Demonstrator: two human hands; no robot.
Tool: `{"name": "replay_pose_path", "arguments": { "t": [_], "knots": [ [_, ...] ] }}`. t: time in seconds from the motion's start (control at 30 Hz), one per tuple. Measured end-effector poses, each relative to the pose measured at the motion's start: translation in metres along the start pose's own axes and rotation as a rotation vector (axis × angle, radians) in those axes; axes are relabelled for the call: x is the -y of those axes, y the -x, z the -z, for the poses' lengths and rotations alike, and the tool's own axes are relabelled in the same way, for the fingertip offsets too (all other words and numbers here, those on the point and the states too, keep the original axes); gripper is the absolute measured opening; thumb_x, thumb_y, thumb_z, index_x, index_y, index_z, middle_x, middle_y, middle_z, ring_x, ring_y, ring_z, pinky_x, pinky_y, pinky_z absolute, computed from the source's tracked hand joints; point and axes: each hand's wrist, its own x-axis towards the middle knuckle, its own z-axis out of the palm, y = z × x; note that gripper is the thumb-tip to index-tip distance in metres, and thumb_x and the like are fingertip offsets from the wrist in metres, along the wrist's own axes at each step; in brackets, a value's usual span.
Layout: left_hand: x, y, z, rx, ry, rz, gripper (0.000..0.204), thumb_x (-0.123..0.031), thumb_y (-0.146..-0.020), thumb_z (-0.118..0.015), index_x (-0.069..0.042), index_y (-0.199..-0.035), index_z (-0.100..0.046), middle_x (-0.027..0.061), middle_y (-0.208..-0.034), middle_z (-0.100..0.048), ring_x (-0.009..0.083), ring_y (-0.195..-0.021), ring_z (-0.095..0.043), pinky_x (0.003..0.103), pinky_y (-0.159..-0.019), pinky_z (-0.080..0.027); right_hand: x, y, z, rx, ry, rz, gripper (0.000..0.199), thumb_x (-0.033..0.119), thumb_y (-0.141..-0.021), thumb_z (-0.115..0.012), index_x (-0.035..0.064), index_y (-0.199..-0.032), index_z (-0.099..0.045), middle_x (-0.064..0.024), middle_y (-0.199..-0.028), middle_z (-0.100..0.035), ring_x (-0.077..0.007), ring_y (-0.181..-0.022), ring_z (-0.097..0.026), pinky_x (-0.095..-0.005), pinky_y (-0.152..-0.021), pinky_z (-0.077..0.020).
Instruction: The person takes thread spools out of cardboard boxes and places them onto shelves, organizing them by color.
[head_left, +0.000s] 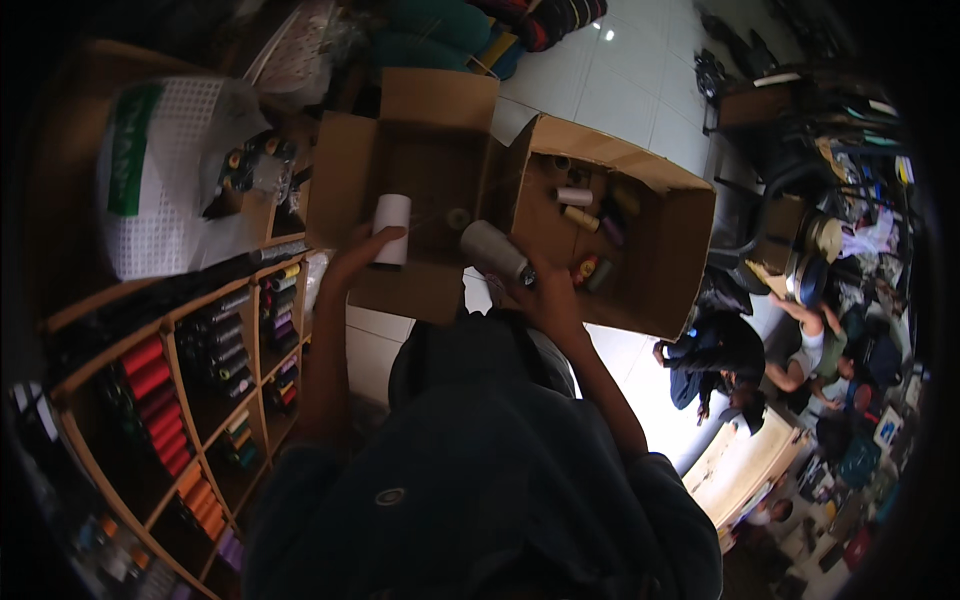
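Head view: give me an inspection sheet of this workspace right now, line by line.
Surface: white tiled floor far below; no worktable seen.
Job's things: white spool in left hand; grey spool in right hand; open cardboard box holding mixed spools; second open box.
Clutter: white mesh bag atop the shelf.
Grippers: both hands' fingers closed around their spools.
Cables: nothing seen.
Surroundings: wooden shelf of coloured spools at left; people seated on the floor at right.
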Motion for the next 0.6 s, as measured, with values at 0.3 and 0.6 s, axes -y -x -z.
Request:
{"name": "replay_pose_path", "arguments": {
  "t": [0.3, 0.6],
  "knots": [
    [0.07, 0.162, 0.007, -0.327, 0.209, 0.044, 0.051, -0.036, -0.077, -0.065, 0.001, -0.112, -0.057, 0.0029, -0.092, -0.061, 0.0112, -0.082, -0.057, 0.027, -0.071, -0.044, -0.009, -0.008, 0.044, 0.207, -0.055, 0.133, 0.058, 0.009, -0.071, -0.073, 0.0115, -0.124, -0.05, -0.0208, -0.102, -0.063, -0.0344, -0.096, -0.062, -0.0369, -0.078, -0.0494],
    [0.196, 0.299, -0.054, -0.647, 0.561, 0.193, 0.058, -0.041, -0.075, -0.067, 0.001, -0.113, -0.056, 0.0026, -0.092, -0.059, 0.0109, -0.08, -0.057, 0.024, -0.073, -0.045, -0.015, -0.011, 0.044, 0.375, -0.077, 0.364, 0.055, 0.005, -0.072, -0.072, 0.0093, -0.122, -0.05, -0.0184, -0.107, -0.062, -0.0298, -0.1, -0.062, -0.034, -0.082, -0.048]
  ]
}}
